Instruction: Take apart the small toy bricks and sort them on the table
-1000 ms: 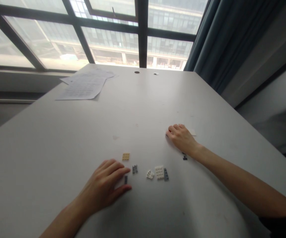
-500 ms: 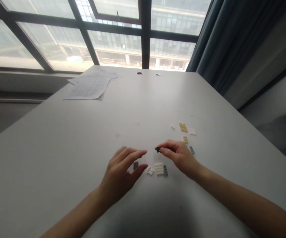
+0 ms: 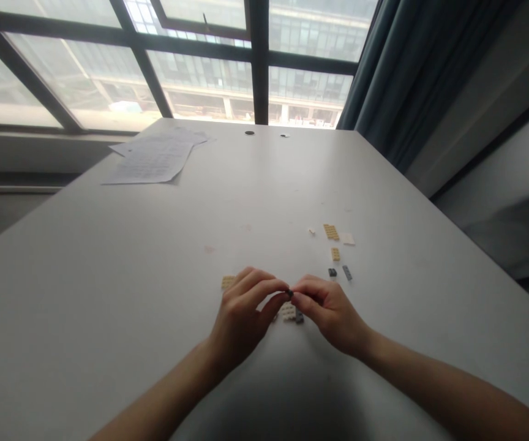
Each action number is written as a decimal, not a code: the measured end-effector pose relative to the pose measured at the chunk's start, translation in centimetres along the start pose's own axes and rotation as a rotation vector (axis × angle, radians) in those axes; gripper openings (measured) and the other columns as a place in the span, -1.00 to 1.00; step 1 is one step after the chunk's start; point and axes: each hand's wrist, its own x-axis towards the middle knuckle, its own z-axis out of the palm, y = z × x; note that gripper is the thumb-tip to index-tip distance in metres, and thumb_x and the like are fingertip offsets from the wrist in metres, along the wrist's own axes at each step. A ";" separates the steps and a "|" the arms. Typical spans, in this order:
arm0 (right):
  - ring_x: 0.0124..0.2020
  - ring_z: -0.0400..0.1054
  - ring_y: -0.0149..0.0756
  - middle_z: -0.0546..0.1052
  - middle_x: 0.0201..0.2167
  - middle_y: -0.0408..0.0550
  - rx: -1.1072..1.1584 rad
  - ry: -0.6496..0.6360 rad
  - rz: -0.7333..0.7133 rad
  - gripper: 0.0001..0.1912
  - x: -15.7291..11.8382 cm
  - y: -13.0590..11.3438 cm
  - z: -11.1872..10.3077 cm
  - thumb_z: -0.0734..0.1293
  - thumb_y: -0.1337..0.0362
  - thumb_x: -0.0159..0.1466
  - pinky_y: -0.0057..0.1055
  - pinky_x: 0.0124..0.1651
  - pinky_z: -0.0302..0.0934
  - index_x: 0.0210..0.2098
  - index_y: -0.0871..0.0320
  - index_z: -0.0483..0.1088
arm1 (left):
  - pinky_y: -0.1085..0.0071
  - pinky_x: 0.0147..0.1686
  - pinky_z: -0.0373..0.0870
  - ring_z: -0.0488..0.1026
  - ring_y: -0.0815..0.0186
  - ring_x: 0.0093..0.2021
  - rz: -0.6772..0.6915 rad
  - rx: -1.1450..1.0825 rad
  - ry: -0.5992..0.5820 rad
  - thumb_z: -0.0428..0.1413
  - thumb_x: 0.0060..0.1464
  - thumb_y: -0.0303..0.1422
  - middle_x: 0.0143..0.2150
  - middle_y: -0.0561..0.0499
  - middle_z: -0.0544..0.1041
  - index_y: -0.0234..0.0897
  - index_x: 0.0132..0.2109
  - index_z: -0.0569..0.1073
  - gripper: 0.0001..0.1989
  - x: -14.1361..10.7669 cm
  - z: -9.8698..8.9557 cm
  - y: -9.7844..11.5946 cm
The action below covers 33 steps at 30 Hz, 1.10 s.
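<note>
The fingertips of my left hand (image 3: 246, 309) and my right hand (image 3: 333, 312) meet around a small black piece (image 3: 289, 293), both pinching it. Just below them on the table lie a white studded plate (image 3: 288, 312) and a dark grey piece (image 3: 299, 316), partly covered by my fingers. A tan plate (image 3: 228, 282) shows beyond my left hand. Past my right hand are a small black piece (image 3: 332, 272), a grey plate (image 3: 347, 272), a small tan plate (image 3: 335, 254) and a larger tan plate (image 3: 331, 231).
A white flat piece (image 3: 348, 238) and a tiny white piece (image 3: 311, 231) lie near the larger tan plate. Printed papers (image 3: 154, 156) rest at the far left of the white table (image 3: 163, 337). Windows stand behind it, and a dark curtain (image 3: 397, 79) hangs at the right.
My left hand has moved right and closed from an open pose onto the black piece in my right hand. The view has shifted slightly, and the tan plate and another black piece now show.
</note>
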 end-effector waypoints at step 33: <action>-0.33 0.41 -0.26 0.57 -0.32 -0.03 -0.696 0.132 -0.573 -0.82 -4.7 1.6 -2.3 0.33 0.40 0.25 -0.32 -0.26 0.34 -0.14 0.14 0.39 | 0.46 -0.35 0.36 0.43 0.37 -0.38 -0.171 -0.190 -0.274 0.17 0.10 -0.42 -0.42 0.04 0.49 -0.24 -0.36 0.51 -0.93 -0.4 2.9 2.2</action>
